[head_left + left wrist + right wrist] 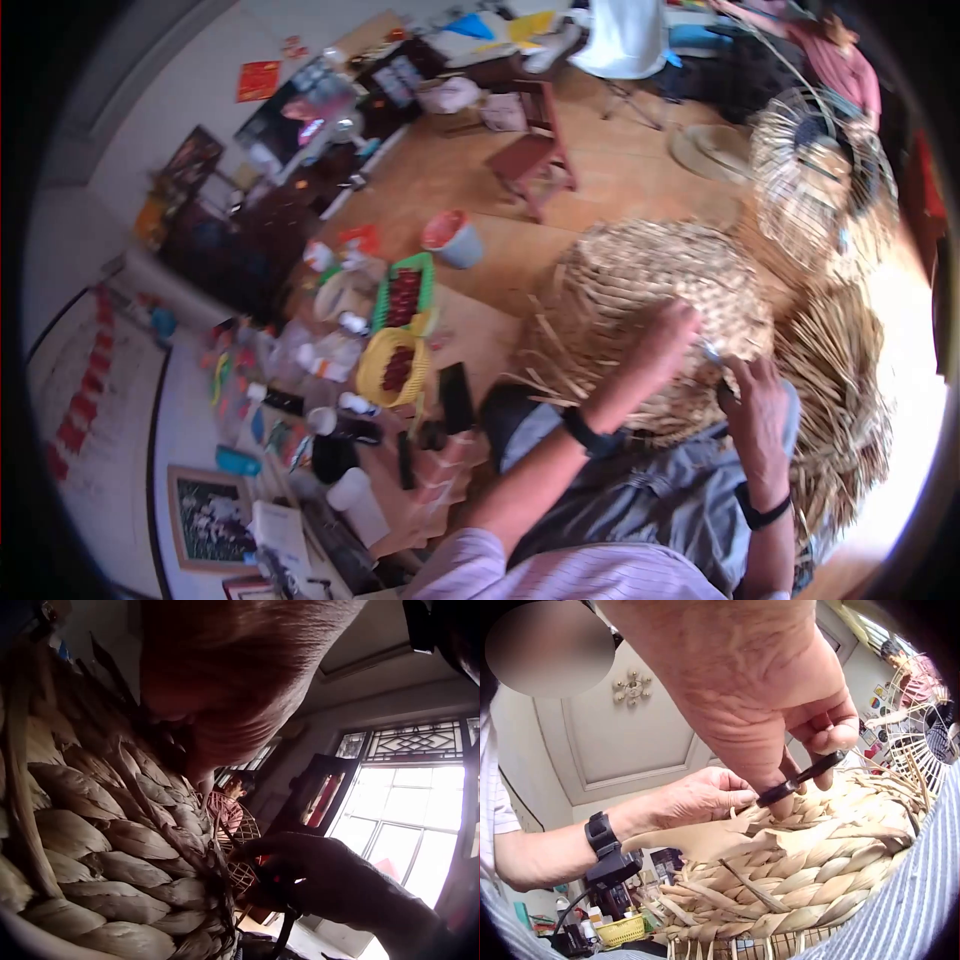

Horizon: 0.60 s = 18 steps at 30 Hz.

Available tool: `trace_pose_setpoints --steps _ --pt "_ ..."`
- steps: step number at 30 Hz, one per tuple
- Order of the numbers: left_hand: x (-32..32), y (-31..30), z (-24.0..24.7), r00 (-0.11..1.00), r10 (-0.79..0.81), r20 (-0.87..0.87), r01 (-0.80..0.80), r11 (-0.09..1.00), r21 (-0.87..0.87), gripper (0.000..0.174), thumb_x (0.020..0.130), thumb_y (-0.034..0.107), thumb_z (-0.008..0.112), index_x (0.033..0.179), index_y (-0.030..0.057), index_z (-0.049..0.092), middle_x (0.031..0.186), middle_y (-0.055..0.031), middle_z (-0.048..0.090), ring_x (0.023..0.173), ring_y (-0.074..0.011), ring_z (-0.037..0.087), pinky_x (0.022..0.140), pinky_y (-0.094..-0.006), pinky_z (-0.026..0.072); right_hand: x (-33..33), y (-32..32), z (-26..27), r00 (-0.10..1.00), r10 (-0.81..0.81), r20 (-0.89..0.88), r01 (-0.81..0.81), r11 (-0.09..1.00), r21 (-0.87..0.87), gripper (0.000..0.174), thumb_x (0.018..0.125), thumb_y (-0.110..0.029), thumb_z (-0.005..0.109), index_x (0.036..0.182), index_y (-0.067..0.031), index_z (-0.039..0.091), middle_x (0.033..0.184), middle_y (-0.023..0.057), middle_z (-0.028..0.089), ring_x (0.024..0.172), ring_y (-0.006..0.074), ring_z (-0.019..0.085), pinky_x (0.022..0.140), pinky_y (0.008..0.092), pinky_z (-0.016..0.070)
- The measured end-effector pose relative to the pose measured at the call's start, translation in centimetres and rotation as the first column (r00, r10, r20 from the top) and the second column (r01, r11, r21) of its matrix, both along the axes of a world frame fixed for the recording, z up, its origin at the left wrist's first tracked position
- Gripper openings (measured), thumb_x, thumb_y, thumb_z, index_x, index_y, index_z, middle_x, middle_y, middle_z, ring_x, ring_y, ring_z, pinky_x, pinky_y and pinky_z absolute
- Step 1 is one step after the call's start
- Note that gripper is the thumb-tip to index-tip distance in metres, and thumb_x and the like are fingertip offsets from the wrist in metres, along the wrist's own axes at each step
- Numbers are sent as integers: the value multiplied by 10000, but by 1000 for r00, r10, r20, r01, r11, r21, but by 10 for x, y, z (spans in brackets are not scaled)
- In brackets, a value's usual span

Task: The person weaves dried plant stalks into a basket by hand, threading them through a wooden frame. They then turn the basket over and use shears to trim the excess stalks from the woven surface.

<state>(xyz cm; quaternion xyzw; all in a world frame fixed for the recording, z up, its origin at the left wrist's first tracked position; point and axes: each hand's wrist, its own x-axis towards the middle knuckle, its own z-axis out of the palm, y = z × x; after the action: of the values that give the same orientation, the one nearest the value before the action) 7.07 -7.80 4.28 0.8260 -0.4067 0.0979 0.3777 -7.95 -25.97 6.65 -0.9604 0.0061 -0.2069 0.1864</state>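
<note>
while our right hand (757, 402) curls its fingers round a slim black tool (777, 794), our left hand (668, 335) pinches the round tan woven-straw basket (650, 268) beneath the fingers, presumably steadying its weave.

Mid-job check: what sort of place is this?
Probably a home's living room used for weaving: what looks like a TV, a framed photo, and a woven basket with straw beside it.

Brown floor (630, 185): dark-red chair (525, 163) standing, grey bin (462, 247) nearby, pale round piece (690, 152) to right.
</note>
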Motion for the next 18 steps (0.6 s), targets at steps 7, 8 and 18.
trace_pose_setpoints --steps 7,8,18 --pt "-7 2 12 1000 -7 2 7 1000 -12 169 904 -60 719 995 48 627 998 -144 628 1029 -367 638 924 -481 504 1 2 -2 997 -35 -67 29 996 -84 372 873 -105 801 1242 -113 751 997 174 667 892 376 689 745 492 534" --pt "-9 2 13 1000 -5 3 5 1000 -13 167 905 -60 718 996 47 626 995 -144 626 1027 -366 638 924 -482 504 1 2 -1 995 -38 -96 32 998 -59 369 868 -93 798 1234 -112 756 992 182 674 869 382 694 739 494 533" --pt "2 10 36 964 -6 -267 -54 974 -220 37 983 -18 700 1001 -14 668 954 -141 654 911 -298 674 854 -432 548 -10 7 -8 1000 -20 -13 22 984 178 358 875 32 762 1221 -58 754 953 176 689 857 371 688 757 469 530"
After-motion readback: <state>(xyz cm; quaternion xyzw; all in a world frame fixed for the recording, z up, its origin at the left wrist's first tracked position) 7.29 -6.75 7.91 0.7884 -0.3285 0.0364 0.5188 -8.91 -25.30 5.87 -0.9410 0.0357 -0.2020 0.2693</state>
